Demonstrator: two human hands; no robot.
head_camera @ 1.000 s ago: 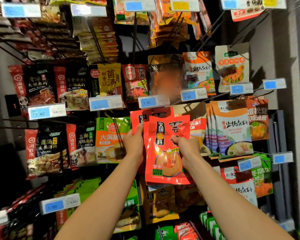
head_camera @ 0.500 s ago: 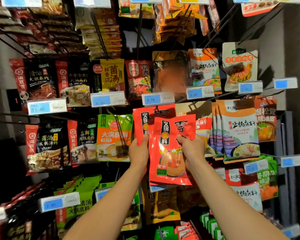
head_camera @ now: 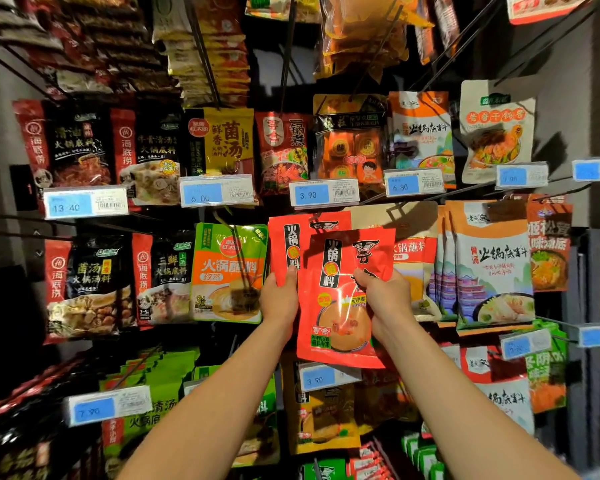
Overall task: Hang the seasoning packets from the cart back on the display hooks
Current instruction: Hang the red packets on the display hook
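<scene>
I hold a red seasoning packet (head_camera: 340, 306) up against the display wall, just below the 3.90 price tag (head_camera: 323, 192). My right hand (head_camera: 383, 296) grips its right edge near the top, thumb across the front. Behind it sits a matching red packet (head_camera: 284, 237), and my left hand (head_camera: 280, 295) grips that one's lower edge, fingers behind it and thumb on its front. The hook these packets belong to is hidden behind them. No cart is in view.
Rows of hanging packets fill the wall: a green packet (head_camera: 229, 271) to the left, white and orange packets (head_camera: 489, 265) to the right, black and red ones (head_camera: 87, 282) further left. Long black hook rods (head_camera: 205, 57) jut out from above. Price tags front each hook.
Both hands and the red packets hold nearly the same spot against the display. My view has tilted up slightly and come closer to the shelves.
</scene>
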